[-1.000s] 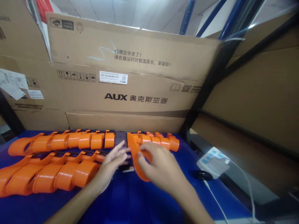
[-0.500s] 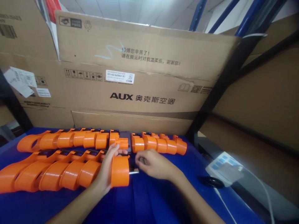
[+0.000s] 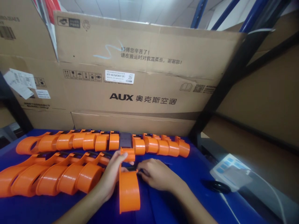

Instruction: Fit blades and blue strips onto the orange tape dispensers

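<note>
My left hand (image 3: 112,175) is closed round an orange plastic tape dispenser (image 3: 130,193), its thumb on the small upper part and the wide round part hanging below. At the right side of this dispenser is my right hand (image 3: 158,175), fingers curled in a pinch close to a dark piece. What the pinch holds is hidden. Several similar orange dispensers (image 3: 90,179) lie in a row left of my hands. A back row of orange dispensers (image 3: 90,140) stretches behind them, with a dark grey rectangular block (image 3: 125,140) in its line.
A blue surface (image 3: 161,205) lies under everything. Cardboard printed AUX (image 3: 144,109) stands as a wall behind. On the right are a white and blue box (image 3: 230,169), a black oval object (image 3: 218,186) and a white cable (image 3: 268,183). A dark metal post (image 3: 224,81) slants upward.
The held dispenser has moved toward me and slightly right, and has turned. My right hand has lowered a little, staying at its edge. The silvery strip seen beside it earlier is out of sight.
</note>
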The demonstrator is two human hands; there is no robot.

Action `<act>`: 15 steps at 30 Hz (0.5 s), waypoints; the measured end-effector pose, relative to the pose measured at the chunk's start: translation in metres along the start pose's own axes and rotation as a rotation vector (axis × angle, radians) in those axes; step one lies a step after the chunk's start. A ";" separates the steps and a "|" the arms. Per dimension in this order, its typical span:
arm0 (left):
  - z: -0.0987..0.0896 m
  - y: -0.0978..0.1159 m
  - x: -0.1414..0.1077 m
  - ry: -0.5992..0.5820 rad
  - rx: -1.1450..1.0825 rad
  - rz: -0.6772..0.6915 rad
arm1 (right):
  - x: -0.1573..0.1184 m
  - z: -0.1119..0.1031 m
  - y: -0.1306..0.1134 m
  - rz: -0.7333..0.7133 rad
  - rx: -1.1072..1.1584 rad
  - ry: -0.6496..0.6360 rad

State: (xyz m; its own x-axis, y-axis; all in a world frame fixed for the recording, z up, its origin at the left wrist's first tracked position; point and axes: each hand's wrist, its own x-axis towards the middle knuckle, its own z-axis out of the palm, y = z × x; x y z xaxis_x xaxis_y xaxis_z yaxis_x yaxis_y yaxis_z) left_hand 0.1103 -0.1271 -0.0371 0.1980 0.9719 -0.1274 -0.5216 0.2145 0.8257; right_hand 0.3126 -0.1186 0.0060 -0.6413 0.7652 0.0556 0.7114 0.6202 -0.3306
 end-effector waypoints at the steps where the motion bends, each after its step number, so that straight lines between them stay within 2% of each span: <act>1: 0.000 0.000 0.000 -0.007 0.005 0.002 | -0.001 -0.001 0.001 -0.003 -0.009 0.022; 4: 0.000 0.002 -0.001 -0.019 0.007 -0.010 | -0.005 -0.003 0.004 0.014 0.000 0.125; 7: 0.002 0.003 -0.002 -0.011 0.024 -0.014 | -0.007 -0.003 0.008 0.081 0.119 0.226; 10: 0.002 0.004 -0.002 0.007 0.044 -0.017 | -0.005 0.001 0.013 0.161 0.354 0.360; 15: 0.002 0.005 -0.001 0.020 0.088 -0.055 | 0.003 0.007 0.011 0.122 0.754 0.541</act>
State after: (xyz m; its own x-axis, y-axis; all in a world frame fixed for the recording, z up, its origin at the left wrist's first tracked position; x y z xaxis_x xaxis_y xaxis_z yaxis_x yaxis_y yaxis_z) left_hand 0.1089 -0.1276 -0.0316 0.2072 0.9609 -0.1837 -0.4350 0.2587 0.8624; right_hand 0.3168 -0.1107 -0.0037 -0.2186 0.9116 0.3482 0.2689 0.3993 -0.8765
